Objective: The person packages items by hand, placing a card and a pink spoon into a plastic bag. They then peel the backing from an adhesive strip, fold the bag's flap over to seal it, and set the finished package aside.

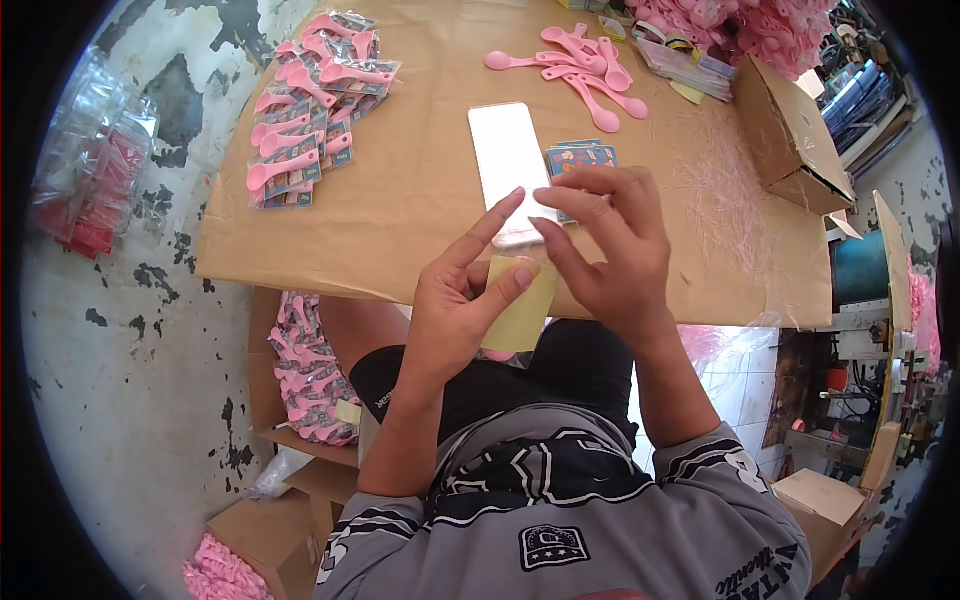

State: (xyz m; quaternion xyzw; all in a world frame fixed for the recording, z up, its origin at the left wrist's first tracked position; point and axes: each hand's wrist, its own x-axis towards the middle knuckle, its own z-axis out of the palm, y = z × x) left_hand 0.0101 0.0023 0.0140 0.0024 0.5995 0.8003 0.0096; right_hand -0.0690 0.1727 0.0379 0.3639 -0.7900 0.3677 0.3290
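My left hand (pixel 465 300) holds a yellow card (pixel 522 305) near the table's front edge, thumb on top, index finger stretched out. Bits of pink show above and below the card; the rest of that item is hidden behind it. My right hand (pixel 615 240) hovers to the right, fingers curved and apart, with nothing visible between them. Beyond both hands lies a white rectangular object (pixel 508 160) on the brown-covered table (pixel 430 230). Beside it, partly behind my right hand, sits a stack of printed blue cards (pixel 590 156).
Packaged pink spoons (pixel 285 170) lie at the table's left, loose pink spoons (pixel 600 65) at the back. A cardboard box (pixel 790 140) and clear plastic strands (pixel 715 185) are at right. Below the left edge, a box holds many packaged spoons (pixel 305 380).
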